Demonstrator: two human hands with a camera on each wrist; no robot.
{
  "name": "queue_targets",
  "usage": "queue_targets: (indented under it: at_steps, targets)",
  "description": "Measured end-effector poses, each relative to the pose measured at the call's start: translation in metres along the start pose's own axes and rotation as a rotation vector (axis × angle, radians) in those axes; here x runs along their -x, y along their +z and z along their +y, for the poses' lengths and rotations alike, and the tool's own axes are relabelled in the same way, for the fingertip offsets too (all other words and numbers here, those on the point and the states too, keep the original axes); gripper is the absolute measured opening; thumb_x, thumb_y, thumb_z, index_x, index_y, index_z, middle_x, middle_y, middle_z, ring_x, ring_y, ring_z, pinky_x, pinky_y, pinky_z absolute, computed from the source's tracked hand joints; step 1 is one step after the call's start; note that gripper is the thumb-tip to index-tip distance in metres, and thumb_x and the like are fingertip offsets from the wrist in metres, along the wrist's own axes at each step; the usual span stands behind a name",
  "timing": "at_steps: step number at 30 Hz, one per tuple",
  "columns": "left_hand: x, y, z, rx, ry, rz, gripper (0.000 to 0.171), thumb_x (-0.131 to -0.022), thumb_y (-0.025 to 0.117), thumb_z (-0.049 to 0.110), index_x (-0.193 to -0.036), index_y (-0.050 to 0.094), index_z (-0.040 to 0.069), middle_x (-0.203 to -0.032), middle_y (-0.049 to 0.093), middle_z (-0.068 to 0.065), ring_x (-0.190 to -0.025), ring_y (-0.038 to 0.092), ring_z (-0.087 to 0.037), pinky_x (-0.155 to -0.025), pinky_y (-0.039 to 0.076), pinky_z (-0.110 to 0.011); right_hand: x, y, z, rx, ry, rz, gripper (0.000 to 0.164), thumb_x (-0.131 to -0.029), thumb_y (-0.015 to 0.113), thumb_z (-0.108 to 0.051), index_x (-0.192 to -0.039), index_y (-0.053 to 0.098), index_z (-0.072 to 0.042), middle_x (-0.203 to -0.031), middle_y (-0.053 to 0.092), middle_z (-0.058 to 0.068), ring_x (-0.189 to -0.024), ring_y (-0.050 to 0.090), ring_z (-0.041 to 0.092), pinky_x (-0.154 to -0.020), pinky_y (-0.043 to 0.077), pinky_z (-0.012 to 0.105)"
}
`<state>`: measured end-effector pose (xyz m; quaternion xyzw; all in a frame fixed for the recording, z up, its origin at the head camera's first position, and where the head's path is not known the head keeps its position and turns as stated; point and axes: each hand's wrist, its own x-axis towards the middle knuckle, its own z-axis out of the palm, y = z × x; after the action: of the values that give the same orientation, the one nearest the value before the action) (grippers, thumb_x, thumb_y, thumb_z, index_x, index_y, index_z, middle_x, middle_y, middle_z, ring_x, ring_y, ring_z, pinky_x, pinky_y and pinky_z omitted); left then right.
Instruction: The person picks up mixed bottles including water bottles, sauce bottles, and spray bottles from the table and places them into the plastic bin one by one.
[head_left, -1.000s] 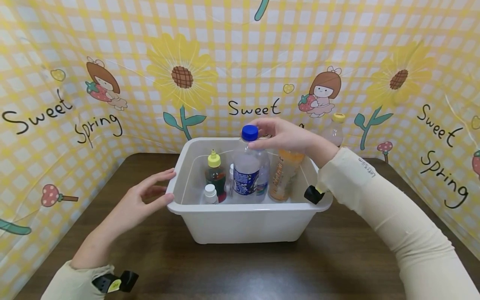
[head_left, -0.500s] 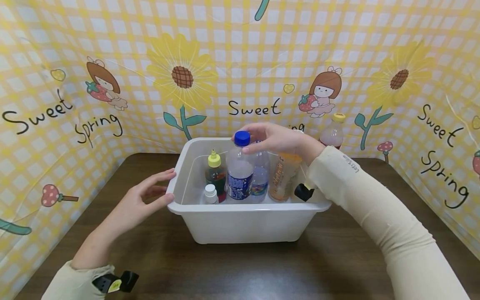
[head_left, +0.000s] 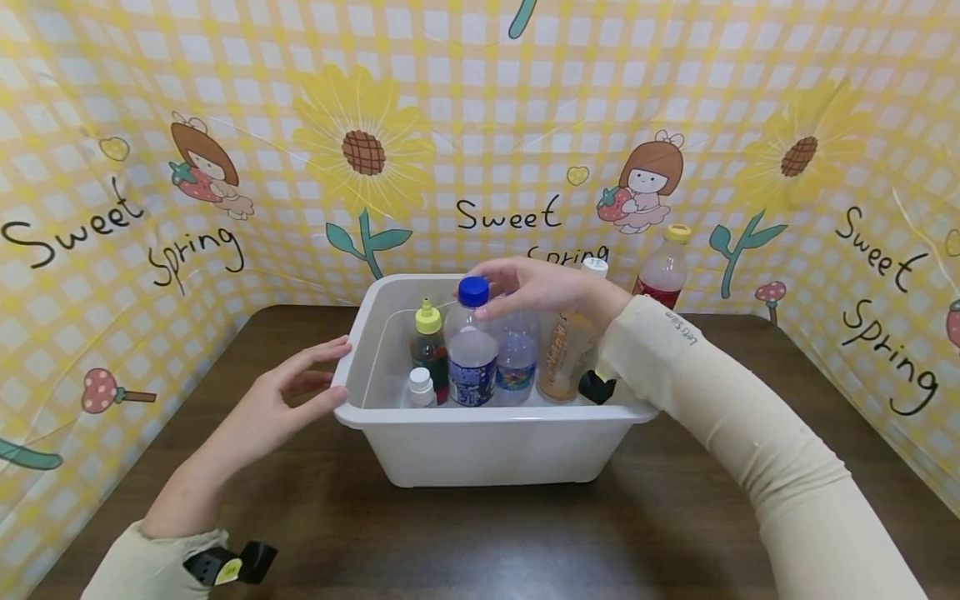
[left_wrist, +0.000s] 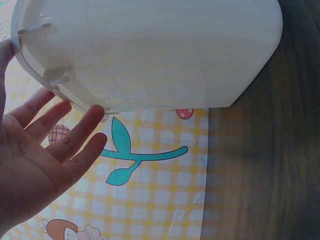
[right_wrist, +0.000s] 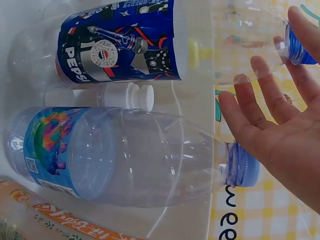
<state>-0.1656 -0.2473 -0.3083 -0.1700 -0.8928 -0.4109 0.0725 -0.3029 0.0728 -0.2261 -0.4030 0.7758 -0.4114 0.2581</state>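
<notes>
My right hand (head_left: 536,287) pinches the neck of a clear Pepsi bottle (head_left: 472,375), just under its blue cap. The bottle stands upright inside a white plastic tub (head_left: 495,450); in the right wrist view its blue label (right_wrist: 120,45) faces the camera. Right beside it is a clear bottle with a colourful label (right_wrist: 145,155), its cap near my palm. At the tub's left rim, the fingertips and thumb of my left hand (head_left: 288,404) touch the edge, fingers loosely extended. The left wrist view shows this hand (left_wrist: 55,145) against the tub's outer wall (left_wrist: 165,55).
Also in the tub are a dark bottle with a yellow nozzle (head_left: 429,337), small white bottles (head_left: 422,387) and an orange-printed bottle (head_left: 562,362). Behind its right side stands a red-labelled bottle (head_left: 663,271). The tub rests on a dark wooden table (head_left: 465,542) before a checked cloth backdrop.
My right hand has moved the Pepsi bottle left and lowered it deeper into the tub, uncovering the colourful-labelled bottle. My left hand has stayed at the rim.
</notes>
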Motion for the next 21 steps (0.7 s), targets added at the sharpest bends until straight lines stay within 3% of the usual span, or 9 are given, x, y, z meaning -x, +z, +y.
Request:
queue_targets:
  at_steps: [16,21]
  targets:
    - [-0.0002,0.0006,-0.0015,0.001,0.014,0.008,0.048,-0.090,0.062,0.020,-0.136,0.047,0.022,-0.148,0.041,0.002,-0.099,0.053,0.011,-0.075,0.051,-0.020,-0.0062,0.0054,0.0008,0.010,-0.014,-0.024,0.045,-0.090,0.061,-0.012,-0.131,0.047,-0.004,-0.136,0.050,0.017,-0.121,0.052,0.024,-0.100,0.043,0.042]
    - [0.0002,0.0007,-0.0015,0.002,0.016,0.009,0.048,-0.090,0.062,0.020,-0.136,0.047,0.022,-0.147,0.041,0.002,-0.099,0.053,0.011,-0.076,0.051,-0.020,-0.0051,0.0056,-0.0017,0.012,0.009,-0.010,0.045,-0.090,0.060,-0.011,-0.132,0.046,-0.006,-0.134,0.052,0.014,-0.122,0.051,0.024,-0.100,0.043,0.042]
